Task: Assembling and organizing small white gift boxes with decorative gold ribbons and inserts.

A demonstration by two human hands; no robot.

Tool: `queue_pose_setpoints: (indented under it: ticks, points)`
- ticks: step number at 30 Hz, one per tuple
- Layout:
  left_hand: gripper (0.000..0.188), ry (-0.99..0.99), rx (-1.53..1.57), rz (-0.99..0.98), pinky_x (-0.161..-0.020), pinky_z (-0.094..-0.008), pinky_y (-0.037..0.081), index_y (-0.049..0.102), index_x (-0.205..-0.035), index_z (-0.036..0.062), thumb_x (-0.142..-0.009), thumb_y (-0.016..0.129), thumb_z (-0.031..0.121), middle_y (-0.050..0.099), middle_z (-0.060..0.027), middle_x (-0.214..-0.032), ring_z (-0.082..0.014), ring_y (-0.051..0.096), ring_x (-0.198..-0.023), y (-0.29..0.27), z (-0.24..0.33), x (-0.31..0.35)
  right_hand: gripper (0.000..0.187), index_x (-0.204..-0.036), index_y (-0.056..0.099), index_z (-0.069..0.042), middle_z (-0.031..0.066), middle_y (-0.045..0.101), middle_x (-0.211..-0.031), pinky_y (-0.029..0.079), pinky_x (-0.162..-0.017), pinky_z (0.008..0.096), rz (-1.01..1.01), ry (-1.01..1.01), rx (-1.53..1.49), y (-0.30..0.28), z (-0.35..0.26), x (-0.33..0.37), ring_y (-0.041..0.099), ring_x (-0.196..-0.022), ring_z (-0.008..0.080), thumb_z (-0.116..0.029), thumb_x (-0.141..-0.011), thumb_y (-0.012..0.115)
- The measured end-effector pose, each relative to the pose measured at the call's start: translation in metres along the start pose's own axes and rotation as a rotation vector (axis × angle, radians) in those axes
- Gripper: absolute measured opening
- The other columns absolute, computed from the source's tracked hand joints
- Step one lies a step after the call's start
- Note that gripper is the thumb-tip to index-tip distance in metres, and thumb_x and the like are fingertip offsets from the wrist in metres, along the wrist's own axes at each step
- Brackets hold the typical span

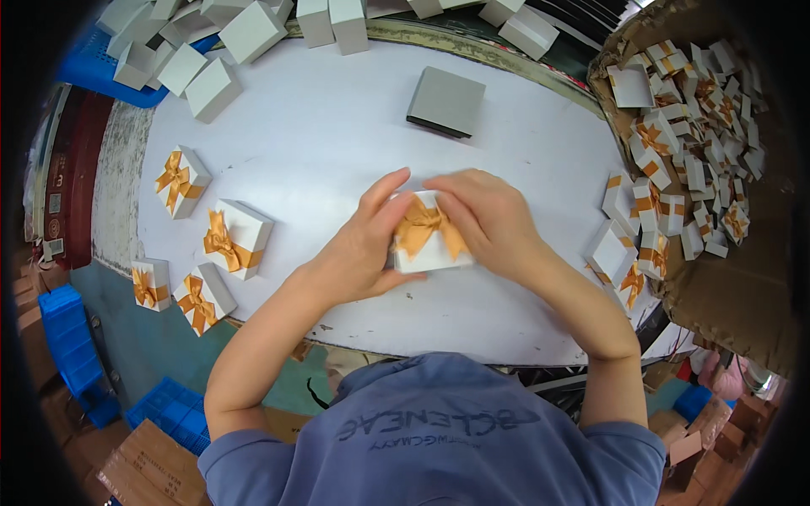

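Observation:
Between my hands, over the near middle of the table, is a small white gift box (429, 255) with a gold ribbon bow (427, 223) on top. My left hand (364, 240) grips its left side, the thumb along the near edge and the fingers at the bow. My right hand (485, 215) closes on the far right corner, its fingers pressed by the bow; their tips are partly hidden. To the left lie several white boxes with gold bows, among them a nearer box (245, 236) and a farther box (182, 181).
A grey square block (447, 99) lies at the far middle of the white table (321, 126). Plain white boxes (211, 88) crowd the far left beside a blue crate (101, 72). On the right, a big cardboard carton (726, 291) holds many boxes, some spilling onto the table.

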State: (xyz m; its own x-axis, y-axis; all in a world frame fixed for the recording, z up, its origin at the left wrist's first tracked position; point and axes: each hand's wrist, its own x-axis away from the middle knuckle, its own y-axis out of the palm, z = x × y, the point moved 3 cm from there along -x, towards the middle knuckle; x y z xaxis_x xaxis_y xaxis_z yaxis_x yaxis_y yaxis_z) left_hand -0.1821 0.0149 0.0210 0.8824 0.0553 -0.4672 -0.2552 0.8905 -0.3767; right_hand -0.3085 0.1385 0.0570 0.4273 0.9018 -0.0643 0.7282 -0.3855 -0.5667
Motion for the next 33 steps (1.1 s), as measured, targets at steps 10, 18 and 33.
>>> queue_pose_setpoints:
  ticks: [10, 18, 33]
  points:
    - [0.108, -0.108, -0.133, -0.060, -0.092, -0.0401, 0.044, 0.013, -0.142, 0.0079, -0.059, 0.081, 0.009, 0.016, -0.0236, -0.143, -0.0372, 0.047, -0.111, -0.009, -0.009, -0.002, 0.073, -0.127, 0.044, 0.001, 0.0151, 0.051, -0.109, 0.042, -0.082, 0.0380, -0.027, -0.238, 0.299, -0.008, -0.010, 0.007, 0.050, -0.098, 0.0302, -0.026, -0.066, 0.074]
    - [0.113, -0.171, 0.075, -0.058, -0.090, -0.0405, 0.045, 0.008, -0.143, 0.0059, -0.056, 0.080, 0.009, 0.018, -0.0240, -0.143, -0.0376, 0.050, -0.109, -0.004, -0.010, -0.011, 0.079, -0.128, 0.045, -0.002, 0.0187, 0.048, -0.121, 0.043, -0.081, 0.0389, -0.122, -0.338, 0.429, -0.006, -0.012, 0.012, 0.049, -0.103, 0.0326, -0.038, -0.065, 0.075]
    - [0.092, -0.593, -1.147, -0.432, -0.101, -0.0496, 0.027, 0.040, -0.130, 0.0018, -0.058, 0.077, 0.045, 0.048, -0.0135, -0.125, -0.0319, 0.040, -0.122, -0.092, 0.034, 0.003, 0.064, -0.119, 0.052, -0.004, 0.0119, 0.051, -0.121, 0.037, -0.089, 0.0408, 0.144, -0.398, 0.669, -0.029, 0.021, -0.060, 0.050, -0.105, 0.0281, -0.026, -0.065, 0.075]
